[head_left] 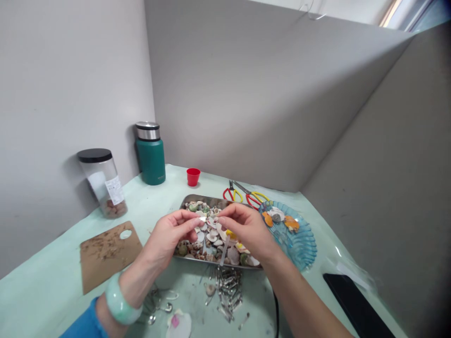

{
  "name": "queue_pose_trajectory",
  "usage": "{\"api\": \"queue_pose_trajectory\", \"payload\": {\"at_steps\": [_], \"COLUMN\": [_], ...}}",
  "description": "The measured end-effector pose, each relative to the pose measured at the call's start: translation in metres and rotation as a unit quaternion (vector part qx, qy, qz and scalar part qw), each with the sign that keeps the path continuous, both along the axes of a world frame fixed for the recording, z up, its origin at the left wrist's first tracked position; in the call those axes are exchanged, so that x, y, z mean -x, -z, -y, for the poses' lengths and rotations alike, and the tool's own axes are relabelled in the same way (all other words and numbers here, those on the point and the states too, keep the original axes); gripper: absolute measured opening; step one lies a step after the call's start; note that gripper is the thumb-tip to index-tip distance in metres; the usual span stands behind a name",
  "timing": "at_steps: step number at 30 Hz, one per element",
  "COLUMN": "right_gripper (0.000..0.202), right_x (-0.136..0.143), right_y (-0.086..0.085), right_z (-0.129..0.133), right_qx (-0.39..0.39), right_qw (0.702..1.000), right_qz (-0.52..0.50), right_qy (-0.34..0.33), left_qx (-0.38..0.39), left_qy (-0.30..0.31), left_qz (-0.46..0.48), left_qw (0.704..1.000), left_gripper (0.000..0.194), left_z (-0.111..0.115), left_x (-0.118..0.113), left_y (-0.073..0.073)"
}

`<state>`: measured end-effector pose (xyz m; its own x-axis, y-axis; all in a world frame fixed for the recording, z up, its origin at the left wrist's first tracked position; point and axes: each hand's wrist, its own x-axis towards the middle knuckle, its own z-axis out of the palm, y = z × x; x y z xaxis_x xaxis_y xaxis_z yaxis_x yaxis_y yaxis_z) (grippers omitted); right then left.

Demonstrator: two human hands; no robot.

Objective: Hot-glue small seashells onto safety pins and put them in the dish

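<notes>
Pinching white piece (203,218) between left fingers (193,215)

With the middle of the pale green tabletop (42,291) serving as the clock's centre, a clear jar (102,180) with a black lid is standing at ten o'clock, holding brown lumps in its base. A green bottle (151,159) with a silvery top is standing between ten and eleven. At eleven, a small red cup (193,178) is sitting near the grey wall (229,103), which is rising at twelve. Toward four, a flat black object (355,303) is lying beside crumpled clear plastic (364,279).
</notes>
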<state>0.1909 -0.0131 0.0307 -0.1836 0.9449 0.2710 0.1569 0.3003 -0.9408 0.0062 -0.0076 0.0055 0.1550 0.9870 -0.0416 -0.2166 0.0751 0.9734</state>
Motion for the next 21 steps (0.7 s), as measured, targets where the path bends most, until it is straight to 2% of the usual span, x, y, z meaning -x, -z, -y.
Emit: {"api": "queue_pose_trajectory", "payload": {"at_steps": [2, 5, 7, 17, 21], "right_gripper": [0.005, 0.01, 0.01, 0.018, 0.017], "right_x": [0.002, 0.004, 0.004, 0.004, 0.005], "right_y": [0.001, 0.005, 0.008, 0.015, 0.016], "right_z": [0.002, 0.004, 0.004, 0.004, 0.005], "right_qx": [-0.107, -0.257, -0.317, -0.465, -0.482], "right_qw": [0.99, 0.948, 0.922, 0.821, 0.798], "right_qz": [0.078, 0.17, 0.207, 0.318, 0.352], "right_qy": [0.045, 0.08, 0.085, 0.089, 0.084], "left_qx": [0.003, 0.005, 0.006, 0.003, 0.0], "left_qy": [-0.002, -0.006, -0.006, 0.008, 0.013], "left_qz": [0.005, 0.007, 0.007, 0.028, 0.02], "left_qw": [1.0, 1.0, 1.0, 1.0, 1.0], "left_gripper": [0.017, 0.018, 0.019, 0.017, 0.017], "left_z": [0.0, 0.001, 0.002, 0.003, 0.003], "left_x": [-0.001, -0.002, -0.002, -0.003, -0.003], "left_y": [0.0, -0.001, -0.001, 0.0, 0.0]}}
